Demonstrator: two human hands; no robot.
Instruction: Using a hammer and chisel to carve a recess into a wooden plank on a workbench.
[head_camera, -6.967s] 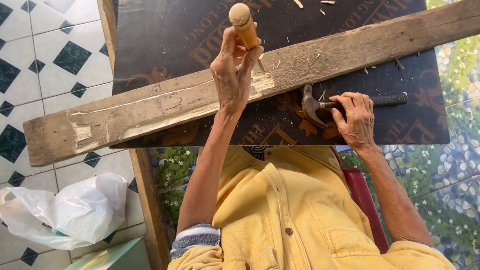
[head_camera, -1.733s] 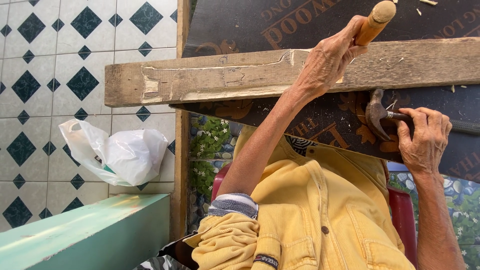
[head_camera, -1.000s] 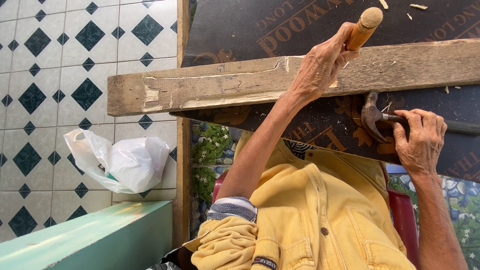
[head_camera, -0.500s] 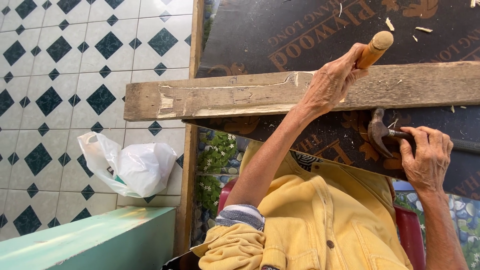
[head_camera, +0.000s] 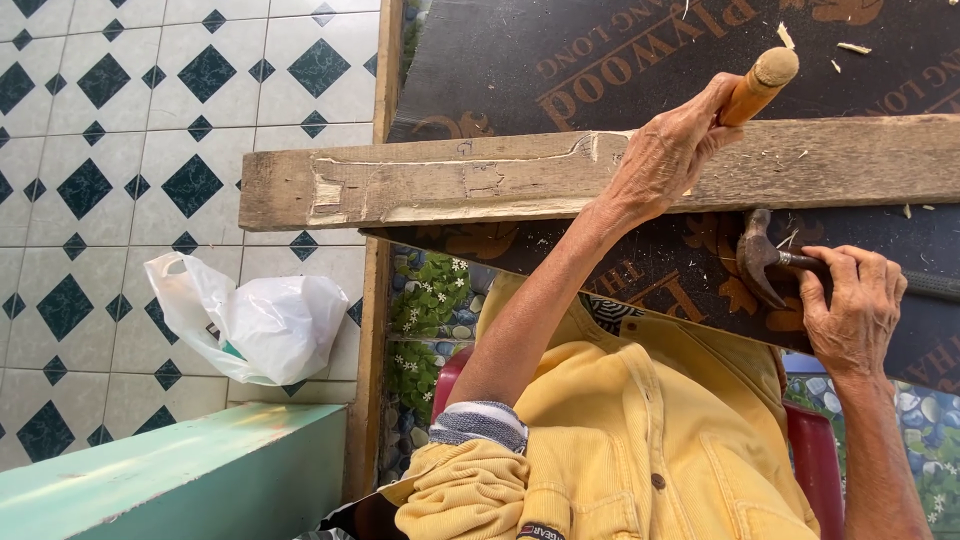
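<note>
Left hand (head_camera: 668, 150) closes its grip on an upright wooden-handled chisel (head_camera: 758, 84) against the plank (head_camera: 480, 185) lying crosswise on the tabletop (head_camera: 560, 60), while right hand (head_camera: 848, 308) clasps the hammer (head_camera: 762, 262) just below it.

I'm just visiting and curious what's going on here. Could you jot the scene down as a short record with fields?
Left hand: left hand grips a wooden-handled tool, resting on the plank
Right hand: right hand holds a hammer close to its head
Workpiece: weathered wooden plank, a notch cut into its near edge
Surface: dark plywood sheet with wood chips scattered on it
Clothing: yellow shirt
Nearby: white plastic bag on the tiled floor
</note>
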